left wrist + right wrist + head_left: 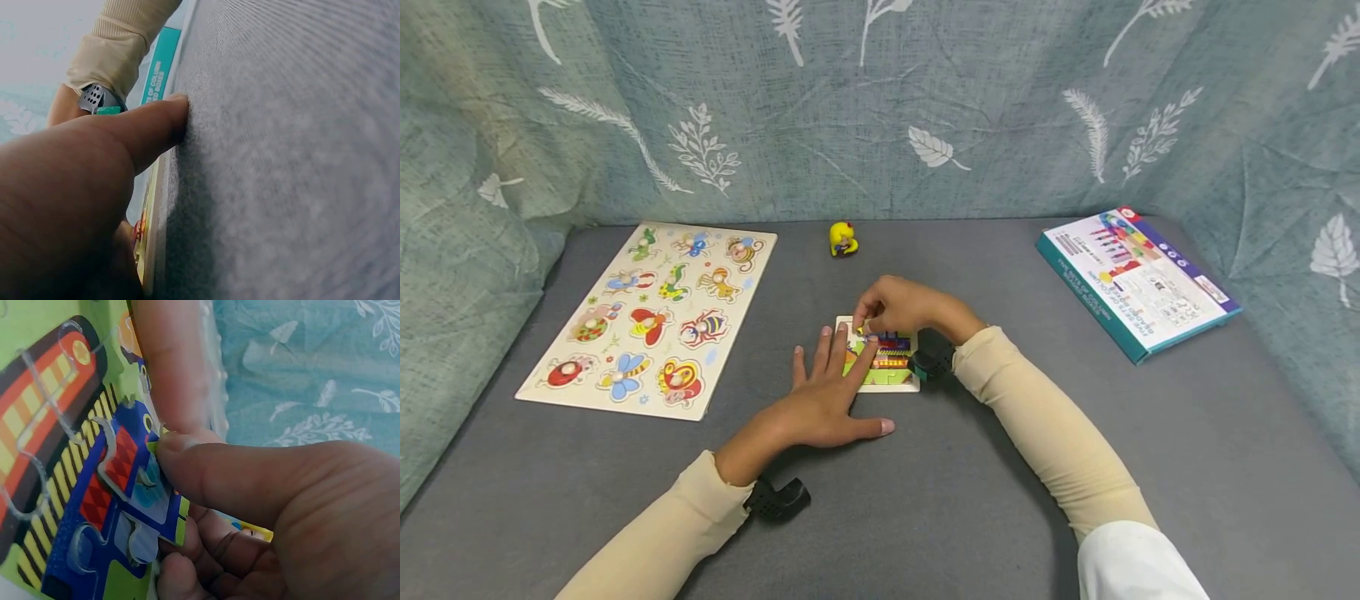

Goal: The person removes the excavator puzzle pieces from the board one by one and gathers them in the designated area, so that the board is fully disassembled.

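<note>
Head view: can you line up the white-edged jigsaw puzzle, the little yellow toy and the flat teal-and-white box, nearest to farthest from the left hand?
1. White-edged jigsaw puzzle: partly under the left hand.
2. Little yellow toy: ahead, past the puzzle.
3. Flat teal-and-white box: far over on the right.

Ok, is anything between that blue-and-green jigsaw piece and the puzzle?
Nothing visible stands between the blue-and-green jigsaw piece in the right hand and the white-edged rectangular puzzle. The left hand spreads its fingers partly over that puzzle, close by.
</note>
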Demonstrator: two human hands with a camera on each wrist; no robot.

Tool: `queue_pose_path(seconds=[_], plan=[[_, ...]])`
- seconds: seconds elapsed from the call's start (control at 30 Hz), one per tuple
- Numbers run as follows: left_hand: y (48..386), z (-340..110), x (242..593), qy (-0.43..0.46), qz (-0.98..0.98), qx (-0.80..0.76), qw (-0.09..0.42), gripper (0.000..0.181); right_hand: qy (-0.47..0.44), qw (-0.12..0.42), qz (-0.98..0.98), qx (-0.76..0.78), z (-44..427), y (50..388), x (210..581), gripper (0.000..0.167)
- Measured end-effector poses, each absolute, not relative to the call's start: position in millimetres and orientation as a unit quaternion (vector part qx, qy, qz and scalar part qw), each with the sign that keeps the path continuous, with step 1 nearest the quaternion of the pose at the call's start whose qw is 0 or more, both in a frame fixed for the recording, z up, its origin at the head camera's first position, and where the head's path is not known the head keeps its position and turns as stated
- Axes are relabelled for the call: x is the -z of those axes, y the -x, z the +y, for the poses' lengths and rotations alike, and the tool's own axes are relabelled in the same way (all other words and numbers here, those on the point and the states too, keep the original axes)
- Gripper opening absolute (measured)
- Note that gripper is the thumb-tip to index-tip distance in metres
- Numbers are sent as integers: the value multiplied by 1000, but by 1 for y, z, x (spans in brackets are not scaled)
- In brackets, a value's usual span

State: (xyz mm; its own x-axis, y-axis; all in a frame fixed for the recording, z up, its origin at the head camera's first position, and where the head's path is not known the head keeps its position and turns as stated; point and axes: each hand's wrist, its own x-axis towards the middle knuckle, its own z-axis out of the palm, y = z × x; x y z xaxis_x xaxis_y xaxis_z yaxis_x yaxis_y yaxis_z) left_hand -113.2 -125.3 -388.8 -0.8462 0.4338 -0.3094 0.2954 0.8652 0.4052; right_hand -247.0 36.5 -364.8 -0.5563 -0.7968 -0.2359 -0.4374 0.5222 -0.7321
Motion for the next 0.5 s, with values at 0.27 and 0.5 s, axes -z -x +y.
queue_pose_path(seconds=[0.27,0.5], plan=[[114,-124,389,-192,946,-167,202,102,375,272,830,310,37,248,366,20],[115,-124,389,-193,947,-157,200,101,361,260,839,315,38,247,365,19]])
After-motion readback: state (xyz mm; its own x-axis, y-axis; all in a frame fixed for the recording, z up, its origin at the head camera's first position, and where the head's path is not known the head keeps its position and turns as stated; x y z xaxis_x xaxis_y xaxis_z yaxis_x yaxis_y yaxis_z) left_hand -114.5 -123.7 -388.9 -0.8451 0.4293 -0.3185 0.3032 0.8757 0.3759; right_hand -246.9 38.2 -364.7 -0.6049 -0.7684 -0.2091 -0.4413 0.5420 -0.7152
